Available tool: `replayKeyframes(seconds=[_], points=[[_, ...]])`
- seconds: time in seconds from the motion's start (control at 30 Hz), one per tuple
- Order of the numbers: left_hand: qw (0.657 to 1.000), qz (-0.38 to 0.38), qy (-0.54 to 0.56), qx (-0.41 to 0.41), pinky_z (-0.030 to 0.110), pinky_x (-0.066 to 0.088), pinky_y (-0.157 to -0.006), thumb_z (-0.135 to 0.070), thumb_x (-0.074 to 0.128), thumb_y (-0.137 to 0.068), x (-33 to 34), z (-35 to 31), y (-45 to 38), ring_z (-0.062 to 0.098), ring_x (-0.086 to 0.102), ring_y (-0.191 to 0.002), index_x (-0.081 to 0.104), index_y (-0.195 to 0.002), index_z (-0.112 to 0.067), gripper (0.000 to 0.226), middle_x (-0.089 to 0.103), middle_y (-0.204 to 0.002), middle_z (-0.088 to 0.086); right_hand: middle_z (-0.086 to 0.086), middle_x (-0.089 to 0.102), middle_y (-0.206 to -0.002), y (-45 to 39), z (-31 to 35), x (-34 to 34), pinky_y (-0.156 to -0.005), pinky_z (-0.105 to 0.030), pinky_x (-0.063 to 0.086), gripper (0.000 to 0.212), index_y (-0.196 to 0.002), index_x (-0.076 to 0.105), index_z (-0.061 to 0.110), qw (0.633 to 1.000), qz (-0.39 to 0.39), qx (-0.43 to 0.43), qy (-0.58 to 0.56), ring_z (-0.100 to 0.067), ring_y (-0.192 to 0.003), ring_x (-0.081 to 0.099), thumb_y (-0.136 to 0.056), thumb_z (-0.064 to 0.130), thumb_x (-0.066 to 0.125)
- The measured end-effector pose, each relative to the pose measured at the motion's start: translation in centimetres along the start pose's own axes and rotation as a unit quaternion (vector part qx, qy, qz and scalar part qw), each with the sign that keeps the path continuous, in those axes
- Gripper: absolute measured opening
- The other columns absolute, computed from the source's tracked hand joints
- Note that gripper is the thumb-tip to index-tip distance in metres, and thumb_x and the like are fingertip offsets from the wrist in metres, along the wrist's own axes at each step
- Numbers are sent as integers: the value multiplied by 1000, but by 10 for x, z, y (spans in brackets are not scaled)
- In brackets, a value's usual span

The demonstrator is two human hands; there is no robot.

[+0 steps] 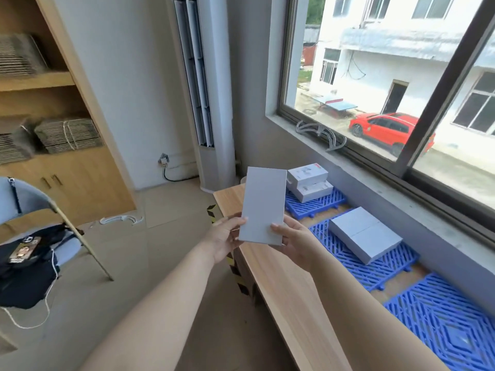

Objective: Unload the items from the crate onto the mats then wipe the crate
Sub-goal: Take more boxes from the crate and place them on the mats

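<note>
Above the table's (281, 285) near edge, I see my left hand (225, 241) and right hand (294, 243) pinching a flat white box's (263, 206) lower corners, short of the blue mats (372, 266); I judge that thin grip could let it tip and fall.

Hands: you have two up, your left hand (227, 236) and your right hand (294, 242).
Box in your hands: one plain white box (263, 206), gripped at its lower corners from both sides.
Blue mats: you can see three on the table (267, 269), the far mat (318, 204), the middle mat (375, 269) and the near mat (442, 322).
Boxes on the far mat: two printed boxes, the upper box (307, 174) stacked on the lower box (314, 191).
Boxes on the middle mat: you seem to have two plain ones side by side (365, 234), though the seam is faint.
Chairs: one chair (29, 202).
</note>
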State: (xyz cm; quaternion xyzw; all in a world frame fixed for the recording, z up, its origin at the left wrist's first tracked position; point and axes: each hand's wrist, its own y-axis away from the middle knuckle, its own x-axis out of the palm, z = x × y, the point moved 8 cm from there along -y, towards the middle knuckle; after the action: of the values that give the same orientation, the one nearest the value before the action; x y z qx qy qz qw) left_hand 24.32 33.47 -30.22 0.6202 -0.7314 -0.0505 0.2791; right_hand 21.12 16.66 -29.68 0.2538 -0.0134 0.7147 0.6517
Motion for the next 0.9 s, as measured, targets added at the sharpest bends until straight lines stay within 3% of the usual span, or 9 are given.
replayKeyframes(seconds=[0.13, 0.23, 0.3, 0.4, 0.53, 0.63, 0.8, 0.9], points=[[999, 40, -19, -30, 29, 51, -66, -15, 72, -85, -6, -18, -58, 16, 63, -82, 62, -124, -11, 41, 72, -85, 1, -6, 62, -128, -53, 9, -11, -101, -48, 47, 46, -129, 60, 21, 999, -40, 14, 0, -28, -118, 59, -85, 18, 71], [993, 89, -47, -61, 30, 47, -70, -23, 78, -77, -12, -29, -104, 12, 63, -73, 58, -133, -14, 60, 72, -91, -1, -9, 62, -127, -89, 10, -23, -102, -51, 47, 42, -124, 64, 18, 994, -89, 21, -54, -31, -117, 60, -83, 17, 73], [988, 112, -68, -77, 31, 46, -73, -24, 76, -82, -15, -38, -137, 12, 63, -73, 57, -133, -16, 56, 71, -97, 0, -10, 63, -125, -112, 10, -28, -101, -52, 47, 38, -123, 64, 17, 990, -120, 14, -74, -32, -116, 60, -86, 14, 70], [978, 149, -111, -100, 32, 45, -78, -24, 72, -88, -6, -51, -180, 15, 63, -90, 60, -129, -20, 42, 72, -106, -1, -8, 65, -119, -135, 12, -33, -102, -51, 46, 26, -114, 67, 17, 976, -188, -8, -110, -28, -110, 61, -91, 8, 61], [957, 208, -167, -111, 31, 46, -78, -25, 69, -91, 34, -72, -226, 14, 65, -87, 61, -121, -20, 32, 73, -103, 0, -8, 68, -109, -149, 28, -53, -93, -43, 51, 24, -106, 69, 12, 949, -270, -53, -156, -25, -96, 64, -91, 3, 53], [937, 252, -211, -122, 36, 47, -92, -23, 65, -93, 66, -67, -252, 16, 65, -94, 59, -122, -19, 29, 71, -110, 2, -6, 70, -108, -143, 34, -71, -82, -37, 56, 25, -109, 68, 15, 925, -327, -82, -177, -23, -95, 65, -92, 3, 53], [908, 303, -222, -182, 39, 49, -96, -20, 62, -96, 104, -20, -265, 18, 65, -96, 55, -127, -25, 32, 67, -117, 3, -8, 66, -123, -116, 19, -103, -75, -35, 56, 41, -134, 56, 17, 866, -410, -145, -247, -25, -102, 65, -94, 5, 58], [893, 322, -240, -202, 43, 48, -95, -21, 59, -98, 130, 7, -272, 21, 63, -101, 53, -125, -38, 32, 65, -123, 1, -7, 68, -118, -98, 16, -121, -80, -35, 57, 46, -136, 52, 16, 838, -447, -181, -256, -22, -99, 67, -93, -1, 56]])
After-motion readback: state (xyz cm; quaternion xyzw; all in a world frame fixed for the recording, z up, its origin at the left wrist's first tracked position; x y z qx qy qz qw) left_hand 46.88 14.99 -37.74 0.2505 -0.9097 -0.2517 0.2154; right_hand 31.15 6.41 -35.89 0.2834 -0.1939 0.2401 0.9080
